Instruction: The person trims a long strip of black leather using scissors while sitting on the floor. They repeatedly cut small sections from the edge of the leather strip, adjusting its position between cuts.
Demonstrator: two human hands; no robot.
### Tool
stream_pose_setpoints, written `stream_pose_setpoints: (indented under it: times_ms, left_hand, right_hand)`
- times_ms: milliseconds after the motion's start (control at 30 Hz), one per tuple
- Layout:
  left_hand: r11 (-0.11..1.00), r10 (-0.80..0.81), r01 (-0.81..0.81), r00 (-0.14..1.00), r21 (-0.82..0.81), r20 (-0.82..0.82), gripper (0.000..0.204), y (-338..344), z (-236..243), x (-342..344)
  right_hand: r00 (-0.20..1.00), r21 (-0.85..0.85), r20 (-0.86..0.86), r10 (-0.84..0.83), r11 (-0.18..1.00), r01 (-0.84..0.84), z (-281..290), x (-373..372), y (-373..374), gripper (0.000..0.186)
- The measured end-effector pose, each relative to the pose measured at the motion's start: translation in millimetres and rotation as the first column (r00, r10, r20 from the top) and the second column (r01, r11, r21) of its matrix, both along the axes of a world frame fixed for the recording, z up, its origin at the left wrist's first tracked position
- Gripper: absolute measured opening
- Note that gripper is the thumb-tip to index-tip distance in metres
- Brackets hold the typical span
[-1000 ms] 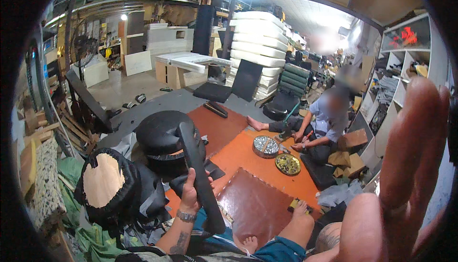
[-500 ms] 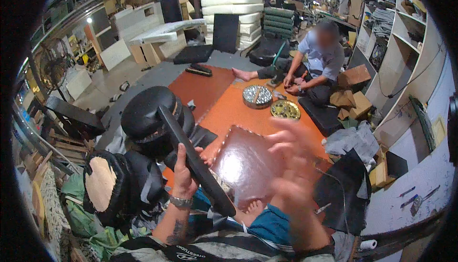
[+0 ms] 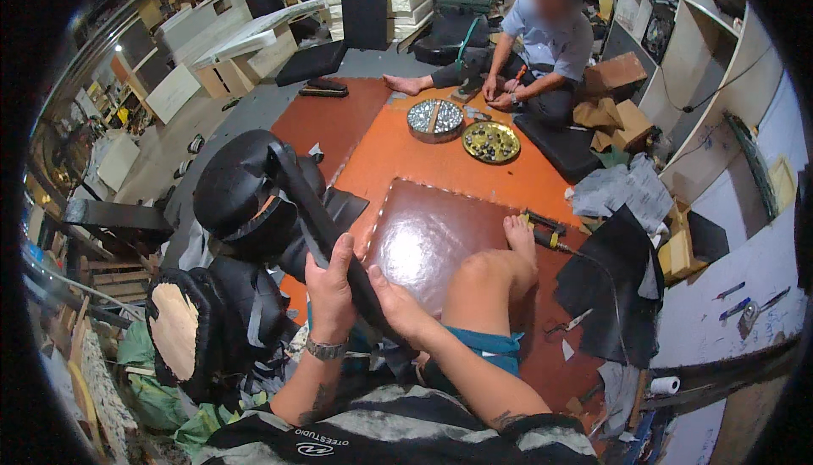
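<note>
A long, narrow black padded strip (image 3: 298, 190) slants between my two hands, its upper end leaning toward a stack of round black cushions. My left hand (image 3: 333, 291) is closed around its left side, thumb pointing up, with a metal watch on the wrist. Pressed to the other side of the strip is my right hand (image 3: 400, 311), its fingers partly hidden against the black material. The round black cushions (image 3: 241, 181) lie just beyond my left hand. Nearer to me on the left stands a round padded piece with a bare wooden face (image 3: 174, 329).
Ahead, a person (image 3: 542, 50) sits on the floor working with both hands. Near them are a tin of shiny pieces (image 3: 435, 120) and a gold tray (image 3: 491, 142). A black stapler-like tool with a hose (image 3: 544, 232) lies by my foot. Black sheet material (image 3: 605, 296) is at right.
My right hand has come in from the right, where it was raised and blurred, onto the strip. My bent knee and the hosed tool now show. The view has shifted downward.
</note>
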State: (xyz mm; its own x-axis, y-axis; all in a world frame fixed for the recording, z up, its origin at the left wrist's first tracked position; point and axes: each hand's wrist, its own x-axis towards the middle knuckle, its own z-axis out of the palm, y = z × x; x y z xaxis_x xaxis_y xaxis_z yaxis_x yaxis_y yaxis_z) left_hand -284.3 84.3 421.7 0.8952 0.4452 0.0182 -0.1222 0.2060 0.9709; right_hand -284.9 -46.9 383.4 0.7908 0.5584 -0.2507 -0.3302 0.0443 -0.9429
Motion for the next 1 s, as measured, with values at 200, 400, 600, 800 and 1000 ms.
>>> stream_pose_setpoints:
  times_ms: [200,400,600,800,1000]
  left_hand:
    - [0.993,0.110,-0.108,0.994,0.039,-0.031,0.033,15,-14,-3]
    - [0.972,0.172,-0.164,0.984,0.171,-0.035,0.039,22,-47,-1]
    - [0.964,0.229,-0.244,0.964,-0.107,-0.134,0.027,43,-48,18]
    - [0.958,0.206,-0.234,0.963,-0.167,-0.171,0.029,33,-41,22]
    - [0.974,0.223,-0.217,0.969,0.061,-0.110,0.039,25,-48,26]
  right_hand:
    - [0.950,-0.038,0.308,-0.053,0.997,0.068,-40,1,35,0.075]
    - [0.951,-0.081,0.303,-0.056,0.993,0.084,-58,2,42,0.061]
    - [0.941,-0.076,0.329,-0.074,0.992,0.105,-56,-7,39,0.054]
    - [0.976,-0.050,0.188,-0.114,0.991,0.125,-62,1,38,0.057]
    - [0.992,-0.162,-0.120,-0.048,0.986,0.028,-63,5,27,0.075]
